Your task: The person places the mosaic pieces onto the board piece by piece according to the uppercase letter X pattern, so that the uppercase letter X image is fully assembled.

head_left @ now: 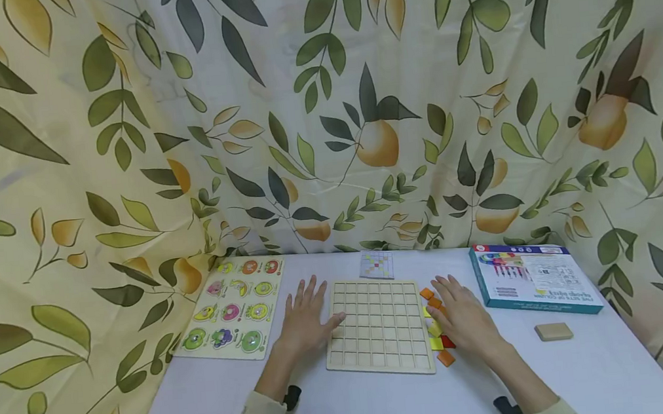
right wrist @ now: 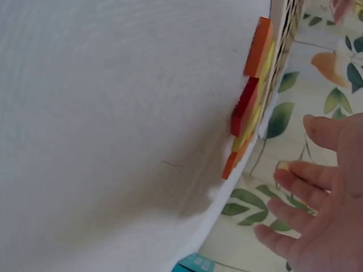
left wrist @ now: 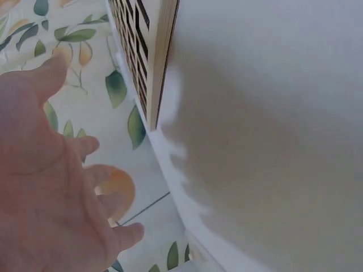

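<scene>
A pale wooden grid board [head_left: 377, 328] lies in the middle of the white table. My left hand [head_left: 304, 324] is spread just left of it, thumb reaching to the board's left edge; whether it touches is unclear. To the right of the board, my right hand [head_left: 466, 320] is held with fingers extended, partly covering a cluster of small tiles. Orange tiles [head_left: 446, 358], yellow tiles [head_left: 436, 343] and a red tile [head_left: 448, 341] show there. The right wrist view has the red tile [right wrist: 245, 107] apart from the fingers [right wrist: 292, 215]. Neither hand holds anything.
Behind the grid board lies a small card with a coloured grid pattern [head_left: 376, 265]. A fruit picture board [head_left: 234, 311] is at the left. On the right are a flat teal-edged box [head_left: 533, 279] and a small wooden block [head_left: 553, 331]. Leaf-patterned curtains [head_left: 331, 200] surround the table.
</scene>
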`<action>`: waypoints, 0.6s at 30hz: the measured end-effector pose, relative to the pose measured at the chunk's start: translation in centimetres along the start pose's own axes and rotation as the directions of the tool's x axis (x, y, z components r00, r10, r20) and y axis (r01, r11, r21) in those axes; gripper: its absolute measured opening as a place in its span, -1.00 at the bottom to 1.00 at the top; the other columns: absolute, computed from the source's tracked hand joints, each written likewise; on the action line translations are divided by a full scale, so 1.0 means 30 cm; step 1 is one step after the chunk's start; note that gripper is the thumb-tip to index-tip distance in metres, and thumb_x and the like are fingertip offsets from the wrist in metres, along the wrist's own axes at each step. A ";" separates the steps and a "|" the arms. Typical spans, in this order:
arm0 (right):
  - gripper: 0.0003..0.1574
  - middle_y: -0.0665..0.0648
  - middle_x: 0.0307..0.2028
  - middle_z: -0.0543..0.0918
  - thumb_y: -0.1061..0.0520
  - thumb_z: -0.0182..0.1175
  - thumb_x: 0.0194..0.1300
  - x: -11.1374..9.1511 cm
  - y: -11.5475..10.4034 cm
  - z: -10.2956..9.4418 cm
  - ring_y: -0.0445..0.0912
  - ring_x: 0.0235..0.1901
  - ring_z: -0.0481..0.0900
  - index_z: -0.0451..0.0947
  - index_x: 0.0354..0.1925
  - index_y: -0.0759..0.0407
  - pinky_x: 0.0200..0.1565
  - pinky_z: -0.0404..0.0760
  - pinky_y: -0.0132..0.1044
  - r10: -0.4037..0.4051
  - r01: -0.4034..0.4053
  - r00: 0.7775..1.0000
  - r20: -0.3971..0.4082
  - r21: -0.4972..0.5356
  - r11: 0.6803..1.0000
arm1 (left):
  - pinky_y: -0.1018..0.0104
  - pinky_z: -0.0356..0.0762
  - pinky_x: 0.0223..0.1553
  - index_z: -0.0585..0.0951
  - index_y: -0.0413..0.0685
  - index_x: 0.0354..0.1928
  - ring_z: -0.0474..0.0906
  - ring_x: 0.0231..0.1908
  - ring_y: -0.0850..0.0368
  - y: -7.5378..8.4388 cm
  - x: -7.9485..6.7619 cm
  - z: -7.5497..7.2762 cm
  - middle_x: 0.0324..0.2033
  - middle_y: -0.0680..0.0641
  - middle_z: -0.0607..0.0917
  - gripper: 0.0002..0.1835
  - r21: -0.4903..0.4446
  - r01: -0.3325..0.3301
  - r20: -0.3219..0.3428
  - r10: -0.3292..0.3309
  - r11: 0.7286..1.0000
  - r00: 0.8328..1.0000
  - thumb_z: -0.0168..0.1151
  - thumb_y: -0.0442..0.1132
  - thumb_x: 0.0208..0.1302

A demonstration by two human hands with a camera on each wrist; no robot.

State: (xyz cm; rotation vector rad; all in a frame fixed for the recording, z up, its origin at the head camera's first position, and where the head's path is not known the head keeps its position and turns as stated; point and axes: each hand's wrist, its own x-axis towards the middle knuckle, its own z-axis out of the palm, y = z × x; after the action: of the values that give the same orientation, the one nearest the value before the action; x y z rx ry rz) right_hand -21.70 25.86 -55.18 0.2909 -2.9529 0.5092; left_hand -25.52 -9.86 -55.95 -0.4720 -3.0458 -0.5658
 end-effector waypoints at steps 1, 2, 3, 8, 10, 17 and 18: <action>-0.13 0.38 0.52 0.27 -0.06 0.28 0.48 0.003 -0.001 0.003 0.36 0.53 0.13 0.25 0.54 0.28 0.45 0.18 0.39 -0.004 0.004 1.000 0.001 0.001 1.000 | -0.34 -0.20 0.57 0.10 0.00 0.67 -0.23 0.64 -0.22 0.002 0.000 0.008 0.67 -0.15 -0.06 -0.05 -0.003 0.001 0.015 -0.001 1.000 1.000 0.08 0.36 0.46; -0.17 0.38 0.49 0.33 -0.04 0.29 0.47 0.005 -0.002 0.007 0.36 0.50 0.20 0.30 0.52 0.29 0.43 0.25 0.39 -0.003 0.003 1.000 0.004 0.005 1.000 | -0.33 -0.20 0.57 0.09 0.01 0.67 -0.23 0.64 -0.21 0.002 -0.001 0.019 0.67 -0.14 -0.06 -0.05 -0.006 -0.002 0.029 0.002 1.000 1.000 0.08 0.37 0.46; -0.20 0.38 0.44 0.38 -0.02 0.31 0.46 0.008 -0.003 0.011 0.35 0.46 0.27 0.34 0.49 0.29 0.40 0.32 0.38 -0.001 0.001 1.000 0.005 0.013 1.000 | -0.34 -0.19 0.57 0.09 0.01 0.67 -0.22 0.64 -0.22 0.003 -0.004 0.026 0.67 -0.14 -0.05 -0.04 -0.019 -0.008 0.038 0.009 1.000 0.999 0.09 0.37 0.45; -0.35 0.35 0.27 0.54 0.06 0.36 0.40 0.031 0.002 0.029 0.26 0.23 0.49 0.51 0.33 0.35 0.24 0.56 0.28 0.010 -0.012 0.999 0.033 0.044 0.999 | -0.30 -0.17 0.58 0.08 0.00 0.67 -0.20 0.65 -0.18 0.006 -0.023 0.042 0.67 -0.12 -0.04 0.04 -0.073 -0.023 0.117 0.032 0.997 0.993 0.18 0.39 0.36; -0.35 0.33 0.20 0.59 0.08 0.37 0.38 0.040 0.005 0.033 0.21 0.14 0.53 0.52 0.31 0.37 0.19 0.61 0.22 0.019 -0.022 0.998 0.052 0.050 0.998 | -0.27 -0.17 0.59 0.07 0.00 0.68 -0.20 0.65 -0.16 0.007 -0.031 0.042 0.67 -0.11 -0.03 0.07 -0.084 -0.016 0.157 0.029 0.996 0.987 0.21 0.40 0.33; -0.29 0.19 -0.05 0.70 0.18 0.48 0.26 0.068 0.016 0.042 0.04 -0.15 0.54 0.51 0.31 0.36 0.01 0.69 0.04 0.056 -0.071 0.990 0.127 0.114 0.991 | -0.24 -0.09 0.59 0.10 -0.15 0.65 -0.10 0.63 -0.20 0.014 -0.053 0.026 0.65 -0.14 0.08 0.22 -0.113 0.007 0.253 0.022 0.994 0.967 0.44 0.35 0.15; -0.32 0.17 -0.09 0.71 0.21 0.48 0.25 0.072 0.017 0.043 0.03 -0.18 0.54 0.53 0.28 0.36 -0.02 0.70 0.03 0.055 -0.072 0.990 0.132 0.127 0.989 | -0.23 -0.08 0.59 0.10 -0.15 0.65 -0.10 0.63 -0.19 0.015 -0.055 0.024 0.65 -0.14 0.08 0.25 -0.110 0.009 0.263 0.020 0.994 0.965 0.48 0.35 0.11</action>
State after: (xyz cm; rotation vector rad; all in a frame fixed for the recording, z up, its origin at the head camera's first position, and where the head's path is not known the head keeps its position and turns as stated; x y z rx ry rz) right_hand -24.03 25.53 -56.19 0.2522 -3.0667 0.7211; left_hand -23.77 -9.69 -56.55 -0.6054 -3.2742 -0.7300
